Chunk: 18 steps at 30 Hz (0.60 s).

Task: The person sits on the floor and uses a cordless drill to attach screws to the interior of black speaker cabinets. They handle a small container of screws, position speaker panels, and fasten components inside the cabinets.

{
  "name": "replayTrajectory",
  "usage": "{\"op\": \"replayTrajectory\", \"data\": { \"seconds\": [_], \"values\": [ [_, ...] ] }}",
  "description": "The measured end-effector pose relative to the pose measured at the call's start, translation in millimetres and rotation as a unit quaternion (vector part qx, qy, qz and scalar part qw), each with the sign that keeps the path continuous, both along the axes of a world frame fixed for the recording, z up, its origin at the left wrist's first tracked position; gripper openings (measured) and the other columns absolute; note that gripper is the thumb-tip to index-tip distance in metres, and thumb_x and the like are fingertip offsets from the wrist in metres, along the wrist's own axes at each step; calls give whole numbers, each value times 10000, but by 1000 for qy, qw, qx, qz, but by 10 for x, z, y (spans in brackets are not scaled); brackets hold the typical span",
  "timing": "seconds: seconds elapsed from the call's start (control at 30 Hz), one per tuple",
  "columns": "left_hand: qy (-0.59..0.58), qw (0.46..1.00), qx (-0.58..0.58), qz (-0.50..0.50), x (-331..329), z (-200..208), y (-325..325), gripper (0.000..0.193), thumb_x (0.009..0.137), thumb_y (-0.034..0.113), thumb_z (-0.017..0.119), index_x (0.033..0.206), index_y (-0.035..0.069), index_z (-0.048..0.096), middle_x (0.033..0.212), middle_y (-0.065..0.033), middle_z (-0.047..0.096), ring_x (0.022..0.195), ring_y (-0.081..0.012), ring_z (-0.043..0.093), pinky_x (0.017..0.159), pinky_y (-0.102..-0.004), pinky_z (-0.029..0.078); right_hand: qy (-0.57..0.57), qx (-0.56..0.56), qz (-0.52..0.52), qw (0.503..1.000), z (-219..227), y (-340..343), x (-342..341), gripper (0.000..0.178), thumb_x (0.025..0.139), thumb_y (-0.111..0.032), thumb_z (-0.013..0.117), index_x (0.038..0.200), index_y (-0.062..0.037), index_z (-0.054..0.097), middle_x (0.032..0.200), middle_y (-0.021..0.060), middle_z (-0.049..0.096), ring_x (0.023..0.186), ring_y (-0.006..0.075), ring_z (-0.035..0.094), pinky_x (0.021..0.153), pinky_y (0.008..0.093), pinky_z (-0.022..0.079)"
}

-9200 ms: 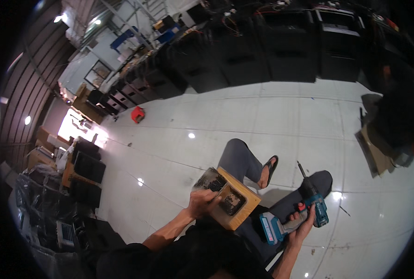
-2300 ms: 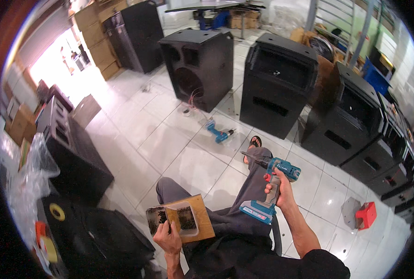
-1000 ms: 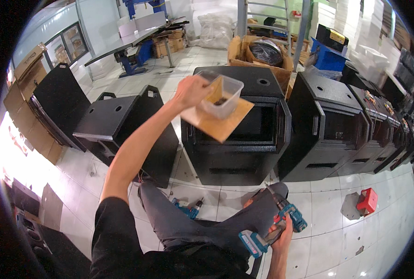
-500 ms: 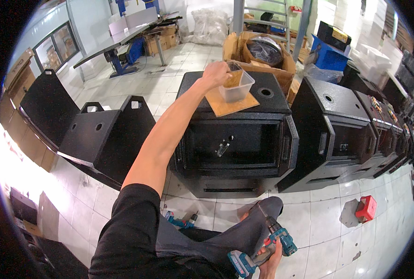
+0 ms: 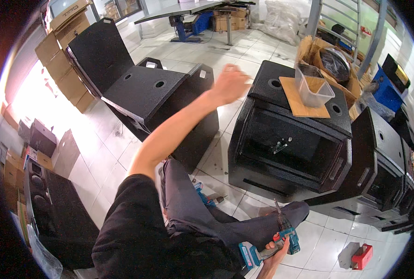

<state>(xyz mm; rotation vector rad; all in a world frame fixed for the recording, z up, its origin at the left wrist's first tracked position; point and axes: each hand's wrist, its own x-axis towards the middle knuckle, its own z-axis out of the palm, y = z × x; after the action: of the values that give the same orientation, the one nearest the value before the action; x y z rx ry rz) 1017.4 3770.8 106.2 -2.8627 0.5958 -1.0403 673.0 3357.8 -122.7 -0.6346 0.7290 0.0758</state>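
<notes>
Left hand of mine hangs in the air with the arm stretched forward, fingers loosely spread and holding nothing, blurred at the edges. It floats between the black speaker cabinet lying at my left and the open-fronted black cabinet ahead of me, close to the near corner of that cabinet's top. On that top, a little to the right of the hand and apart from it, I see a thin wooden board lying flat with a clear plastic tub standing upright on it. Behind them a cardboard box stands on the floor. Lower down, my legs in dark trousers stretch over the white tiled floor. Further right and near the lower edge, my right hand is wrapped around the grip of a teal cordless drill, bit pointing up, resting by my knee. A small red can sits on the tiles at the far right.
</notes>
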Motion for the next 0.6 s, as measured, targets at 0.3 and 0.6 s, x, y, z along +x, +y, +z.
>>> {"op": "replayTrajectory", "data": {
  "seconds": [0.3, 0.6],
  "values": [
    [58, 906, -106, 405, -1726, -238, 1879, 505, 855, 356, 632, 1216, 7, 581, 1219, -169, 592, 1195, -367, 481, 1022, -489, 330, -154, -255, -29, 954, 1375, -105, 327, 362, 922, -325, 562, 1173, -63, 557, 867, 60, 618, 537, 130, 524, 430, 266, 413],
    [-24, 789, -261, 555, -1789, -721, 1920, 600, 898, 515, 517, 1280, 55, 559, 1403, -123, 471, 1360, -332, 331, 1113, -563, 168, -335, -869, 122, 344, 2619, -253, 2743, 664, 708, -73, 731, 1320, -21, 478, 1144, 215, 619, 1013, 364, 626, 856, 371, 496]
  ]
}}
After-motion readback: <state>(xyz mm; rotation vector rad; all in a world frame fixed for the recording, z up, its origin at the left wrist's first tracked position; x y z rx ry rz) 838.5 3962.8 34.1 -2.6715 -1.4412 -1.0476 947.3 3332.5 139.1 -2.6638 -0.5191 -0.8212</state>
